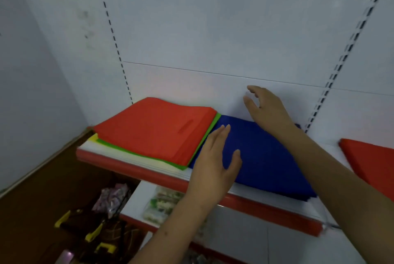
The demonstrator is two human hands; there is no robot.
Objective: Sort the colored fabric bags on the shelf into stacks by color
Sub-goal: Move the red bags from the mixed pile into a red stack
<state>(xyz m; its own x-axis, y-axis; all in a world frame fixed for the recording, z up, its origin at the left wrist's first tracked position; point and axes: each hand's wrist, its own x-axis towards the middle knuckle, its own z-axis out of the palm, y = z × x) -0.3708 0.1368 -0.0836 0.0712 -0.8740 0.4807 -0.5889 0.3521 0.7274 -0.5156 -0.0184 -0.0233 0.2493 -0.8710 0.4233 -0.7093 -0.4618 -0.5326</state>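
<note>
On the shelf (136,163), one stack of bags (153,129) lies left, a flat bag (266,157) just beside it, another bag (373,161) far right.

Orange-red bags (157,127) over green bag (213,129), yellow bag (93,137); blue bags (264,157); red-edged white shelf (132,162).
</note>
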